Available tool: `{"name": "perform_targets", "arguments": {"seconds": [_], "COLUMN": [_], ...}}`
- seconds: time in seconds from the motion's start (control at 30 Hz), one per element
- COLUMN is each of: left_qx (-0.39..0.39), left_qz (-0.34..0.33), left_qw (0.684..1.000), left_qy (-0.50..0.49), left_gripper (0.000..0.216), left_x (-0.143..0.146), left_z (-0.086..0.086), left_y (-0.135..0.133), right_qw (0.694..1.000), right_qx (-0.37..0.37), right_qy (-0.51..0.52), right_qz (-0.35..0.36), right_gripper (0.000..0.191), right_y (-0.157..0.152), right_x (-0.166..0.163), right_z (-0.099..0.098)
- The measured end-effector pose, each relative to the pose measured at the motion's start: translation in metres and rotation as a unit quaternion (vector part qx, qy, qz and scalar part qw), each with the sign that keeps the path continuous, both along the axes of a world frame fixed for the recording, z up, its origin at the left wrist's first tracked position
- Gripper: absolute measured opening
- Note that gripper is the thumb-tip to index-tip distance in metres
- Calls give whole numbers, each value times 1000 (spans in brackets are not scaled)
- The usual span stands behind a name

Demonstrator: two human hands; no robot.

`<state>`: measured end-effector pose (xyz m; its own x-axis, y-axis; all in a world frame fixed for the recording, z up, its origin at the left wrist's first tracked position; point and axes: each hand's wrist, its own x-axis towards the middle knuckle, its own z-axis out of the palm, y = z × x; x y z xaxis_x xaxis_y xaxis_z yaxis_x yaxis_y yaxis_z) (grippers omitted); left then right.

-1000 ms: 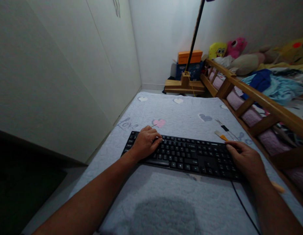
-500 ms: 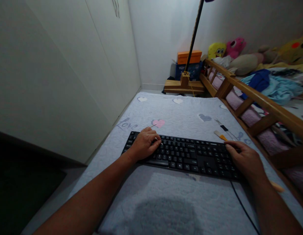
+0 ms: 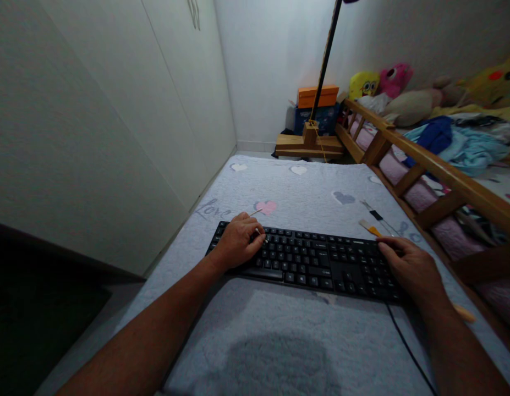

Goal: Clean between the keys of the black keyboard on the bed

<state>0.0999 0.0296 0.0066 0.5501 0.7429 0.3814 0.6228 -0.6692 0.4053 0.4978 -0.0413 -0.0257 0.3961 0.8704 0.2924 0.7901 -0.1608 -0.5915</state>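
Observation:
A black keyboard (image 3: pixel 304 264) lies across the patterned bedspread. Over its left part, my left hand (image 3: pixel 240 239) is closed on a thin white cotton swab (image 3: pixel 259 233), its tip down at the keys. Another thin pale stick (image 3: pixel 256 212) shows just beyond the knuckles; I cannot tell whether it is held or lying on the cloth. My right hand (image 3: pixel 411 267) grips the keyboard's right end, thumb by the top corner, with the other fingers partly hidden. Close beyond that hand lie a small brush with an orange handle (image 3: pixel 374 230) and a thin wire brush with a black middle (image 3: pixel 376 215).
A black cable (image 3: pixel 407 341) runs from the keyboard toward me. An orange object (image 3: pixel 464 313) lies partly behind my right forearm. A wooden bed rail (image 3: pixel 436 165) borders the right side, a white cabinet (image 3: pixel 155 110) the left. Beyond the bed stands a wooden stand (image 3: pixel 308 143) beside boxes.
My left hand has shifted slightly left along the keys, with the swab's tip moving along. My right hand stays on the keyboard's right end.

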Motion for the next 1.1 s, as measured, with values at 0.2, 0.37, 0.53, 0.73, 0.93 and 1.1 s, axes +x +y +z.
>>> {"name": "perform_targets", "arguments": {"seconds": [0.2, 0.37, 0.53, 0.73, 0.93, 1.1], "left_qx": [5, -2, -7, -10, -11, 1], "left_qz": [10, 1, -11, -15, -24, -20], "left_qw": [1000, 1000, 1000, 1000, 999, 999], "left_qy": [3, -8, -15, -14, -24, -26], "left_gripper": [15, 16, 17, 19, 16, 16], "left_x": [-2, -1, 1, 4, 6, 8], "left_z": [0, 0, -1, -2, -4, -7], "left_y": [1, 0, 0, -1, -1, 0], "right_qw": [1000, 1000, 1000, 1000, 1000, 1000], "right_qx": [-6, -13, -19, -8, -26, -27], "right_qy": [-5, 2, -1, -4, 0, 2], "right_qz": [0, -3, 0, 6, -4, -6], "right_gripper": [32, 33, 33, 31, 36, 36], "right_y": [0, 0, -1, -1, 0, 0], "right_x": [0, -2, -2, -1, -1, -2], "right_z": [0, 2, 3, 1, 2, 3]}}
